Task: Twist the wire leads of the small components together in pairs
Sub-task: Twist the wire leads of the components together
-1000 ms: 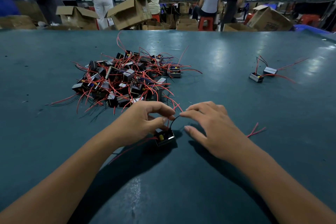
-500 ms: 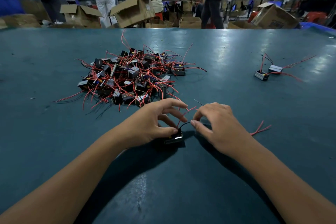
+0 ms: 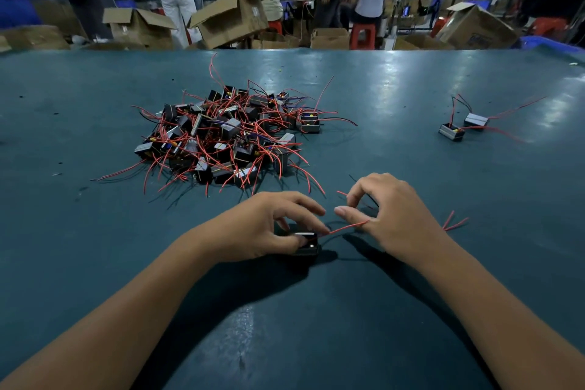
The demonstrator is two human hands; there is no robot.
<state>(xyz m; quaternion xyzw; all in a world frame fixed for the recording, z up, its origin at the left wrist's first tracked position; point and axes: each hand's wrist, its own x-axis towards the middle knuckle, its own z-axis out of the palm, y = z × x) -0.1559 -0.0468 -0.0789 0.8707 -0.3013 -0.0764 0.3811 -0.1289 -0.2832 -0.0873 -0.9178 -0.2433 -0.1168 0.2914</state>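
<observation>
Red lead (image 3: pixel 348 227) is drawn taut from a small black component (image 3: pixel 305 242), gripped on the green table (image 3: pixel 411 79) by the left hand (image 3: pixel 269 225). The right hand (image 3: pixel 389 212) pinches its far end. A partner lead must be gathered before twisting.

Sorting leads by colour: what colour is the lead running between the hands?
Red, clearest in the head view.

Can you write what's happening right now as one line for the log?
left hand: holds black component | right hand: pinches red wire | pile: waiting
</observation>
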